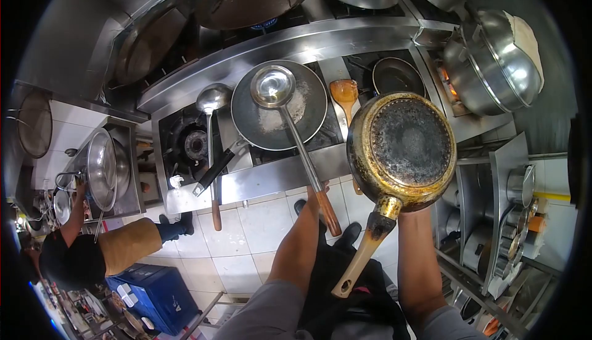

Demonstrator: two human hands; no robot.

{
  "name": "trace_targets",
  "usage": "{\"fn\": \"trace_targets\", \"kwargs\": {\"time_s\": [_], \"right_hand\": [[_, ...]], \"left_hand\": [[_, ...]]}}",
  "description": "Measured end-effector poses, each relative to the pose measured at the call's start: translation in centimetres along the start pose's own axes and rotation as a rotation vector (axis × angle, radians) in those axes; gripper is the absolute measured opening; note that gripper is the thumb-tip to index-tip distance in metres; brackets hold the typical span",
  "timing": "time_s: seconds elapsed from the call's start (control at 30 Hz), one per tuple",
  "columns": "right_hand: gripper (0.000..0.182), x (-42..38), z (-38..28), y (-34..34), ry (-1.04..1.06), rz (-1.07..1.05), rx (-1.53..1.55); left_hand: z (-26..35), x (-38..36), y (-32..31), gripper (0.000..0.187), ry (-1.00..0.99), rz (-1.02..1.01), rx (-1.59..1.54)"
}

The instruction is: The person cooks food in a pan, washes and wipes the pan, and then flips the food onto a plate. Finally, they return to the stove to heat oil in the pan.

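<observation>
My left hand [317,193] shows only partly at the stove's front edge, behind the long handle of a ladle [295,131]; its fingers are mostly hidden. That ladle's bowl rests over a dark frying pan [250,115] with whitish residue. My right forearm [419,253] runs up behind a scorched pan [407,136], which shows its underside and has its pale handle pointing toward me. This pan covers my right hand, so its grip cannot be seen. A wooden spatula [344,92] lies between the two pans. Left of the frying pan lies a second ladle [213,98].
A small black pan [398,76] sits on a back burner. Flames show beside large metal bowls [487,69] at right. More pans [253,1] line the rear stove. At left, another person [74,253] stands by a metal basin [102,167], near a blue crate [157,300].
</observation>
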State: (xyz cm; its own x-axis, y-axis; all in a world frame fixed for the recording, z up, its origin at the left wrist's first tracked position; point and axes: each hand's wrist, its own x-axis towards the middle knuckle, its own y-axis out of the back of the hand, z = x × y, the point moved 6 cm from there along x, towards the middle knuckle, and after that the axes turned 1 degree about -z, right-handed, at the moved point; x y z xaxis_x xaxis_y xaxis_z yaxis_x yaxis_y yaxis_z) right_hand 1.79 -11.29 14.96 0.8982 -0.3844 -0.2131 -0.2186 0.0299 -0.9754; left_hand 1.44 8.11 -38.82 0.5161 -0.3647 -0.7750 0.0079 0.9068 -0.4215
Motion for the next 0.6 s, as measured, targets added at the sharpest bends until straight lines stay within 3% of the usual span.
{"fn": "trace_targets", "kwargs": {"time_s": [0.17, 0.27, 0.33, 0.37, 0.4, 0.43, 0.5, 0.57, 0.6], "right_hand": [[0.052, -0.5, 0.3, 0.6, -0.009, 0.013, 0.018], [0.052, -0.9, 0.6, 1.0, -0.008, 0.016, 0.029], [0.052, -0.6, 1.2, 1.0, -0.014, 0.015, 0.033], [0.052, -0.2, 0.9, 0.9, -0.012, 0.005, 0.036], [0.052, 0.0, 1.5, 0.7, -0.004, -0.006, 0.042], [0.052, 0.0, 1.7, 0.7, 0.009, -0.013, 0.051], [0.052, -0.6, 1.3, 0.7, 0.033, -0.022, 0.072], [0.054, 0.5, 2.6, 0.6, 0.007, 0.022, 0.09], [0.055, 0.5, 3.4, -1.3, 0.009, -0.029, 0.114]], "left_hand": [[0.9, -0.7, -0.9, 0.041, -0.05, 0.049, 0.177], [2.6, -5.4, -0.3, 0.031, 0.095, 0.022, -0.029], [6.4, -11.6, -0.5, 0.023, -0.156, -0.222, 1.049], [12.5, -21.2, -4.6, 0.019, 0.051, -0.011, 0.673], [14.5, -24.3, -3.0, 0.02, -0.072, 0.104, 0.657], [19.9, -30.3, -5.1, 0.018, -0.339, 0.17, 0.718], [27.6, -40.5, -10.6, 0.03, -0.538, 0.167, 0.629], [31.5, -48.4, -18.9, 0.047, -0.676, -0.077, 0.874], [32.2, -51.2, -22.3, 0.056, -0.643, -0.11, 1.121]]}}
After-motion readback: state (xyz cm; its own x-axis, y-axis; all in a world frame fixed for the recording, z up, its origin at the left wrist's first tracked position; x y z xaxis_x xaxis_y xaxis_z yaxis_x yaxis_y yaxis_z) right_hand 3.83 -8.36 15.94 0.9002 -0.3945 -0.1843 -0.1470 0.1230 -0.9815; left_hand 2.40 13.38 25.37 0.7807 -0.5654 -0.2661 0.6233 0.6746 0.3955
